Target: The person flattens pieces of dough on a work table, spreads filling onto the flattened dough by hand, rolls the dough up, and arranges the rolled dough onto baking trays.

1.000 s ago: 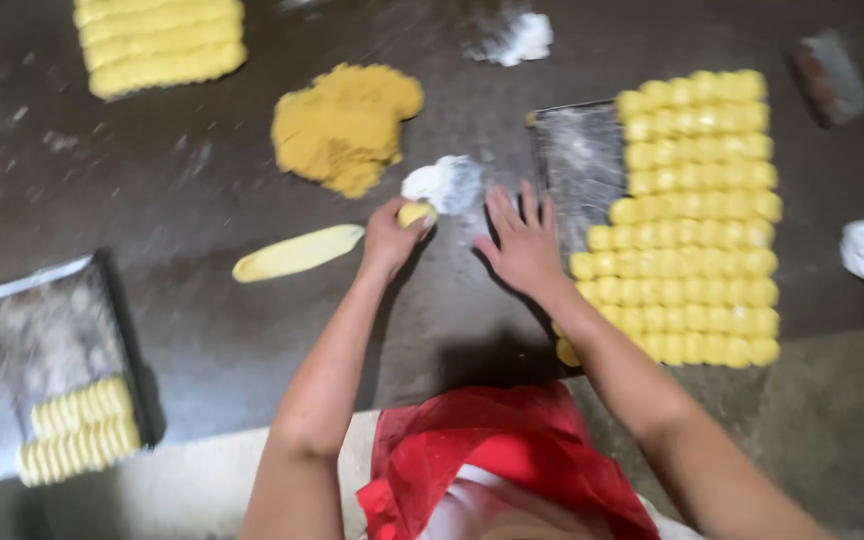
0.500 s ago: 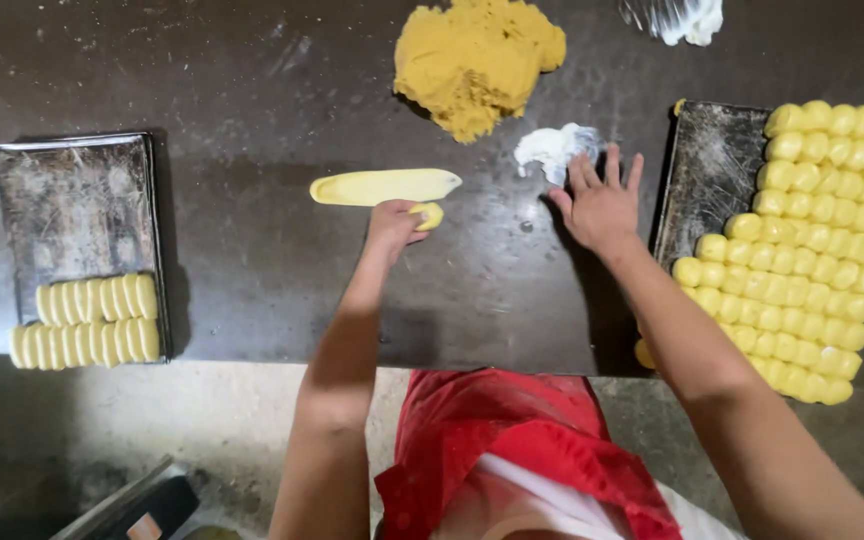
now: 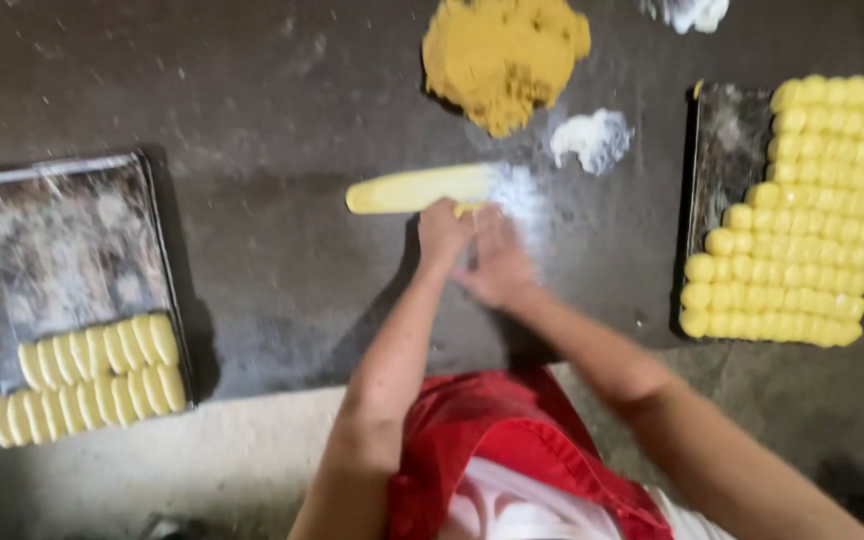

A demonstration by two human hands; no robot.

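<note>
- The desk (image 3: 252,90) was dark, scuffed and flour-dusted; its pale front edge ran at 6 o'clock.
- Bare desk lay open between the left tray (image 3: 62,240) at 9 o'clock and the right tray (image 3: 727,140) at 3 o'clock.
- The left hand (image 3: 442,232) and right hand (image 3: 497,262) met at centre, grips pressed together on a small dough piece (image 3: 467,210), mostly hidden.
- A smooth yellow dough log (image 3: 417,190) lay just beyond; a crumbly filling mound (image 3: 502,55) sat at 12 o'clock.
</note>
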